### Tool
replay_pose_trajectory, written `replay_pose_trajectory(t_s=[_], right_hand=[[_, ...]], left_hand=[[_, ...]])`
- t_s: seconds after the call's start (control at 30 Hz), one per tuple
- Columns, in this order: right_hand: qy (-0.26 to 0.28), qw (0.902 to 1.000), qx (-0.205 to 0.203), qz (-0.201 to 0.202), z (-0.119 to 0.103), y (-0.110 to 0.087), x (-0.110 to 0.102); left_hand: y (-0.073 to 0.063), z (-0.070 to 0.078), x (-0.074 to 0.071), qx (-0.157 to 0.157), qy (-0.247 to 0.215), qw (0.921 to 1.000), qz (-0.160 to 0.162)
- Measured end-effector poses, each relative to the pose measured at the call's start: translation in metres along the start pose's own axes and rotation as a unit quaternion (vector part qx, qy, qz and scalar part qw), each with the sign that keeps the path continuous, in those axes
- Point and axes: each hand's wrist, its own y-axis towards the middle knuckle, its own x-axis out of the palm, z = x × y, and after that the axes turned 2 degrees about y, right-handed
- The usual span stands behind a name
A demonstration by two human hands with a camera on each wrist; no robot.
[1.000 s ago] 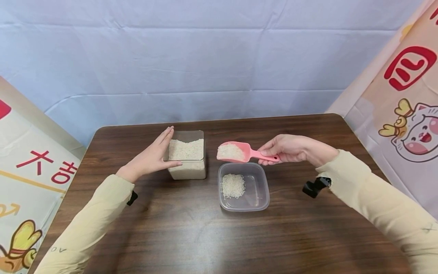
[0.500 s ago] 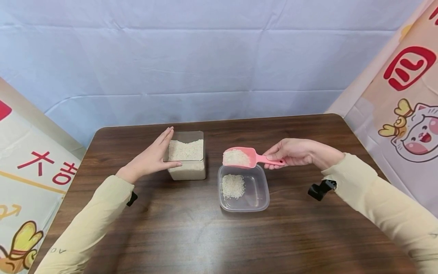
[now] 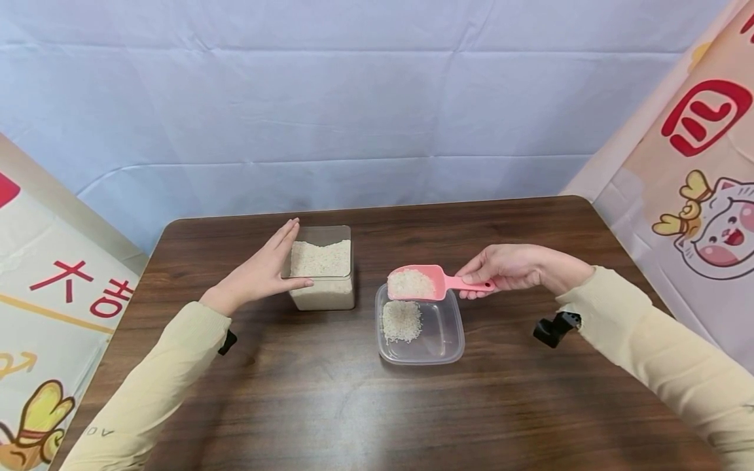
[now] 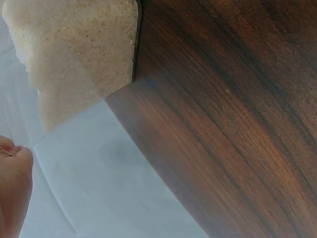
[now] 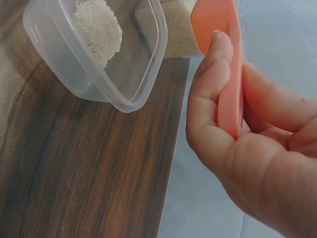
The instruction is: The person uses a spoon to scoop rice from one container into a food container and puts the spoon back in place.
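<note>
My right hand pinches the handle of a pink scoop, thumb on one side and fingers on the other in the right wrist view. White rice fills much of the scoop, held level over the back part of a clear plastic tub. A small heap of rice lies in that tub's left half. To the left stands a taller transparent square container of rice. My left hand rests against its left side with fingers straight, the thumb lying along the front.
Both containers stand on a dark wooden table, whose far edge runs close behind them. A pale cloth hangs beyond it. Printed banners flank the table on both sides. A black wrist mount hangs below my right sleeve.
My right hand has moved the loaded scoop nearer to me and slightly rightward, over the tub's far rim. My left hand and both containers have stayed in place.
</note>
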Motion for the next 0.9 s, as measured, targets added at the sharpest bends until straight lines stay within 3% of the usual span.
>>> replay_pose_trajectory(t_s=[0.9], right_hand=[[-0.02, 0.9993, 0.029, -0.013, 0.012, 0.006, 0.002]], left_hand=[[0.001, 0.0, 0.0, 0.006, 0.008, 0.9999, 0.003]])
